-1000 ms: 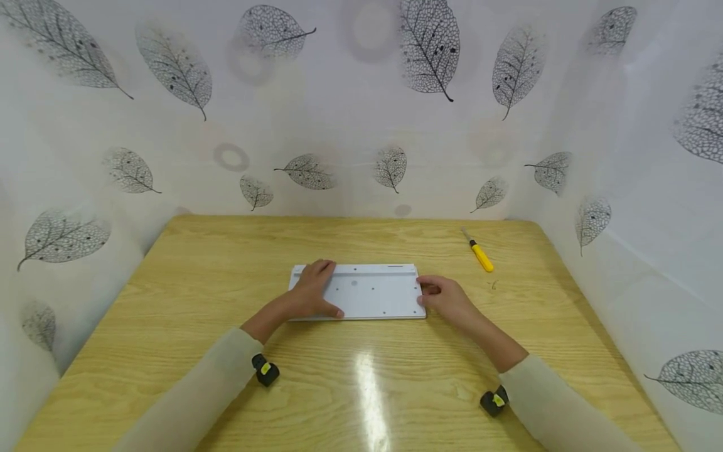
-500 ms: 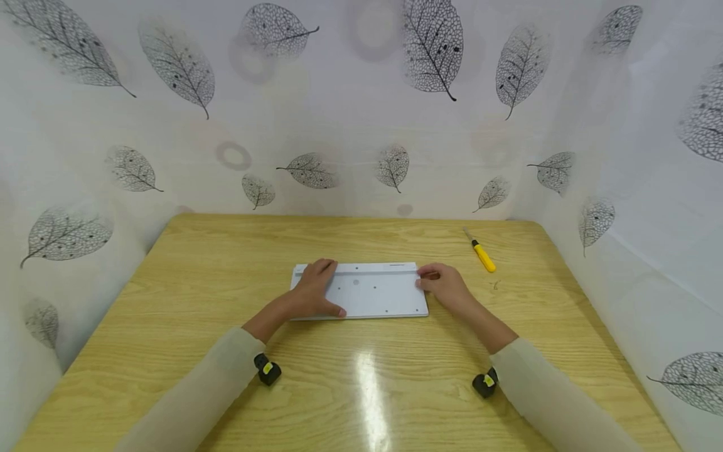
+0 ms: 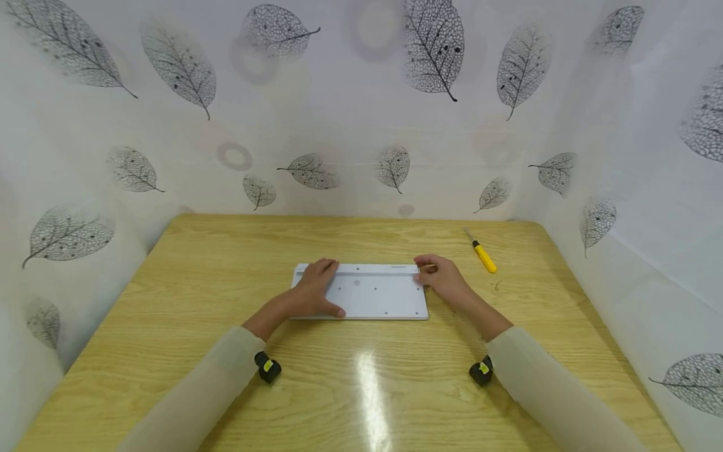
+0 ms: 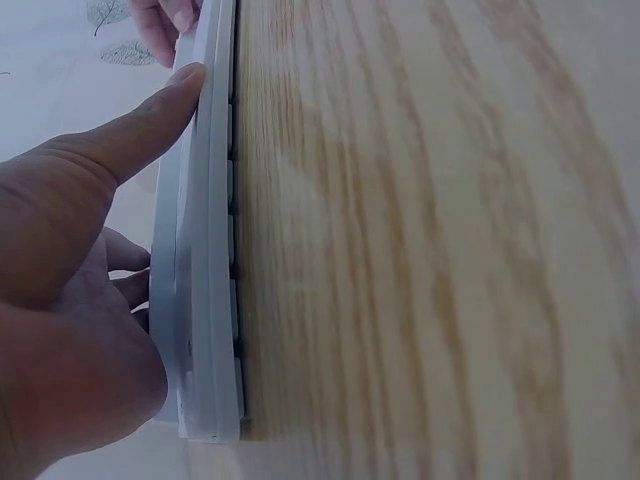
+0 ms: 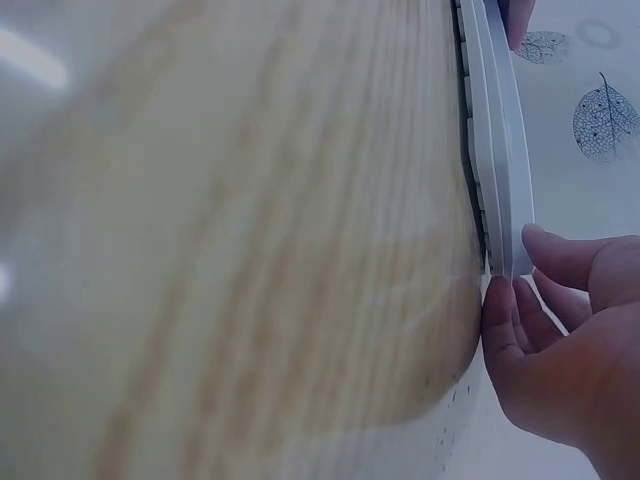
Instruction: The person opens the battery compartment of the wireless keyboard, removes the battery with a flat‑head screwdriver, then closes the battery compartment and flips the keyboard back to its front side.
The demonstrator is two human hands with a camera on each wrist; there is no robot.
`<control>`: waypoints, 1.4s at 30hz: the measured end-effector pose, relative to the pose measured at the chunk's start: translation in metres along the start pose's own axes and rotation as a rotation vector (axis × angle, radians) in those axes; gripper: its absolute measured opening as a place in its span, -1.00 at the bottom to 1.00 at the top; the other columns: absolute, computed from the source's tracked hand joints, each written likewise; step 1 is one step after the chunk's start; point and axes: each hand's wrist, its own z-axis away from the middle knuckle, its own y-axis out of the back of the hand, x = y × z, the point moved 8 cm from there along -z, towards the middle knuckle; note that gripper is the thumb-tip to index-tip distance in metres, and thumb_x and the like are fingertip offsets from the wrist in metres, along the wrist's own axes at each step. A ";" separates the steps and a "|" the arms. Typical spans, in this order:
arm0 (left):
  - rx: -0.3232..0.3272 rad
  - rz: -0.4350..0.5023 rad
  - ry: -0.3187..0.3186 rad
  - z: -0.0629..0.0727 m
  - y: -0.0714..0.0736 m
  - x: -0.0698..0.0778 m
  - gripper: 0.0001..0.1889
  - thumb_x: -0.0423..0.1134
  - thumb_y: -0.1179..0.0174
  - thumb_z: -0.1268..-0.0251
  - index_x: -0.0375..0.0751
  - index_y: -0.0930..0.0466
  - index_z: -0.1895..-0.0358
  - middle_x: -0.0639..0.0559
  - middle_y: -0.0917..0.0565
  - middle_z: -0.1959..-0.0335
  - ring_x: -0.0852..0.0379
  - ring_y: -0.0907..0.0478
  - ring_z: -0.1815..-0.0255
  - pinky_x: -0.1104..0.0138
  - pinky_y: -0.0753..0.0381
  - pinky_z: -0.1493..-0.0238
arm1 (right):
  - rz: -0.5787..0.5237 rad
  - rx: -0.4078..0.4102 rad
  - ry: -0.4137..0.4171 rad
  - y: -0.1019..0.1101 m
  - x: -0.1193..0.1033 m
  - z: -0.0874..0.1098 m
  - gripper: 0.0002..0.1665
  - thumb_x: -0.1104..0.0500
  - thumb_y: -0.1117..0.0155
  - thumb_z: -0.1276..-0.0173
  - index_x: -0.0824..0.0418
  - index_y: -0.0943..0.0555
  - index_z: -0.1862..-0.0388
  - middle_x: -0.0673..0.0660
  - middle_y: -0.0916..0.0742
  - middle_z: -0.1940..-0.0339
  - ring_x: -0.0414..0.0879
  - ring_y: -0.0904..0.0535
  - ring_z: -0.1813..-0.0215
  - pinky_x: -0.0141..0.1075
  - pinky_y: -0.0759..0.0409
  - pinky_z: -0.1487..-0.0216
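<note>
A white keyboard [image 3: 390, 299] lies face down near the middle of the table, its back dotted with small dark holes. Along its underside, the keys [image 4: 232, 240] face the wood in the left wrist view. The left hand [image 3: 313, 292] spans the keyboard's left end, thumb [image 4: 165, 110] at the near edge and fingers over the far edge. At the far right corner, the right hand [image 3: 445, 280] pinches the raised strip's end between thumb and fingers. The right wrist view shows that thumb [image 5: 560, 258] on the back and fingertips [image 5: 500, 310] at the end.
A yellow-handled screwdriver [image 3: 484, 257] lies at the back right of the wooden table [image 3: 226, 251]. Several tiny dark bits [image 3: 496, 286] lie in front of it. A leaf-print curtain [image 3: 350, 113] hangs behind and along both sides.
The right hand has slid along the keyboard's right end, from its middle to the far corner. The left hand and the keyboard stay in place.
</note>
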 end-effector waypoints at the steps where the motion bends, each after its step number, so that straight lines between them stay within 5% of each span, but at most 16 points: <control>1: -0.002 0.001 -0.001 0.000 0.000 0.001 0.23 0.09 -0.55 -0.01 -0.34 0.08 -0.61 -0.24 -0.02 -0.60 -0.25 0.13 -0.64 -0.09 0.11 -0.61 | 0.001 -0.003 0.004 0.000 0.000 -0.001 -0.45 0.19 -0.29 -0.46 0.22 -0.48 -0.39 0.25 -0.59 -0.31 0.09 -0.54 -0.18 -0.20 -0.58 -0.07; 12: -0.017 -0.016 -0.011 0.000 0.001 0.001 0.24 0.10 -0.54 -0.02 -0.35 0.09 -0.61 -0.24 -0.01 -0.61 -0.24 0.13 -0.65 -0.07 0.21 -0.62 | 0.029 -0.003 0.014 -0.004 -0.001 -0.004 -0.54 0.19 -0.33 -0.43 0.21 -0.58 -0.28 0.24 -0.65 -0.11 0.04 -0.54 0.01 -0.25 -0.56 0.06; 20: -0.007 -0.041 0.030 -0.002 0.001 -0.001 0.17 0.10 -0.49 -0.10 -0.30 0.07 -0.62 -0.23 -0.03 -0.61 -0.25 0.09 -0.64 -0.08 0.07 -0.61 | 0.061 0.000 -0.005 -0.004 0.000 -0.006 -0.55 0.16 -0.34 -0.42 0.19 -0.59 -0.27 0.21 -0.67 -0.09 0.03 -0.55 -0.01 -0.23 -0.54 0.00; 28: 0.064 -0.113 0.045 -0.016 0.007 0.004 -0.12 0.07 -0.39 -0.25 -0.24 -0.22 -0.54 -0.22 -0.28 -0.53 -0.25 -0.16 -0.55 -0.07 -0.11 -0.55 | 0.067 -0.027 -0.014 -0.002 0.006 -0.009 -0.56 0.11 -0.35 -0.43 0.16 -0.59 -0.25 0.19 -0.66 -0.08 0.01 -0.52 0.03 -0.26 -0.52 0.03; 35: 0.129 0.077 0.071 -0.044 0.011 0.006 -0.49 -0.03 -0.32 -0.36 -0.05 -0.55 -0.34 -0.01 -0.57 -0.35 -0.06 -0.41 -0.43 0.00 -0.32 -0.46 | 0.092 -0.022 0.011 -0.001 0.003 -0.011 -0.57 0.12 -0.36 -0.42 0.19 -0.60 -0.23 0.20 -0.67 -0.05 -0.01 -0.51 0.06 -0.25 -0.50 0.05; 42: 0.078 0.302 0.029 -0.073 -0.003 0.018 -0.61 -0.10 -0.27 -0.42 -0.06 -0.62 -0.25 0.02 -0.66 -0.18 0.05 -0.56 -0.16 0.12 -0.57 -0.13 | 0.053 -0.032 0.001 -0.002 0.004 -0.011 -0.56 0.10 -0.37 -0.41 0.18 -0.60 -0.22 0.19 -0.66 -0.11 0.00 -0.51 0.04 -0.22 -0.49 0.01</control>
